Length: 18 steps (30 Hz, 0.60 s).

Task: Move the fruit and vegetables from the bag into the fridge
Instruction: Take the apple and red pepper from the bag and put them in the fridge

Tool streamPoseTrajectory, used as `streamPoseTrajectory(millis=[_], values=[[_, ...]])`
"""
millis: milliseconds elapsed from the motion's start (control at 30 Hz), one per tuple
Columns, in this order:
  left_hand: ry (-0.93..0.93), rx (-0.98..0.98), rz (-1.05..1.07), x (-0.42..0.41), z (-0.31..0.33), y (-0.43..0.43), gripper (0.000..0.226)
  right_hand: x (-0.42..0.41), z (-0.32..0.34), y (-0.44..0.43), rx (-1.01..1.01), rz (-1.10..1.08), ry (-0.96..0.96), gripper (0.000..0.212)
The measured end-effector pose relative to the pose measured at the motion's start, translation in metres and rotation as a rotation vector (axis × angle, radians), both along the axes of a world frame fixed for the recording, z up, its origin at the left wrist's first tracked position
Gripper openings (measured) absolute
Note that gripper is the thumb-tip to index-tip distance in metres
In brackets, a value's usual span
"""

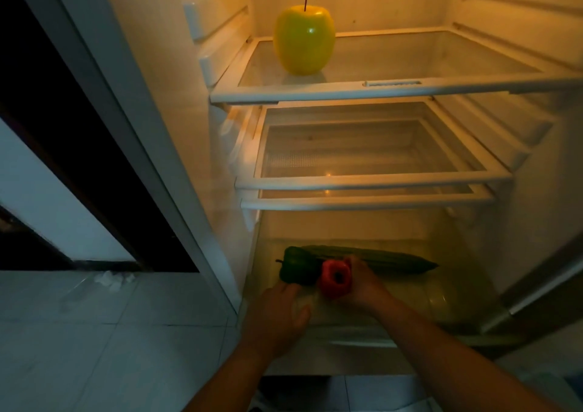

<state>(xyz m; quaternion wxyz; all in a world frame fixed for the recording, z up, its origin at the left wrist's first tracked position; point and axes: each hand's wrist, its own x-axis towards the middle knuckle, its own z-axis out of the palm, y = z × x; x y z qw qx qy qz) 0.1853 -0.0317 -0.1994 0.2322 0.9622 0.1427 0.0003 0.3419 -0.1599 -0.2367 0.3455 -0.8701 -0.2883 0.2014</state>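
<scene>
The fridge stands open in front of me. In its bottom drawer my right hand grips a red bell pepper, its underside turned toward me. Just left of it lies a green bell pepper, and my left hand reaches in beneath it with fingers relaxed, fingertips at the pepper. A long dark green cucumber lies across the back of the drawer. A large yellow apple stands upright on the left of the top glass shelf. The bag is out of view.
Two more glass shelves sit between the top shelf and the drawer. The fridge's left wall edge borders a tiled floor. The door is at the right. A crumpled white scrap lies on the floor.
</scene>
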Motion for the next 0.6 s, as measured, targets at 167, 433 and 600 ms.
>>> streamPoseTrajectory(millis=[167,433,600], values=[[0.003,0.022,-0.001,-0.001,-0.001,0.001,0.083,0.0,0.003,-0.002,0.0,-0.028,-0.043,0.023],[0.017,-0.012,0.02,0.0,-0.007,0.002,0.086,-0.003,0.01,-0.007,0.005,0.0,-0.068,0.04],[0.007,0.005,0.019,0.001,-0.007,0.002,0.074,-0.002,0.008,-0.011,-0.032,-0.039,-0.011,0.063]])
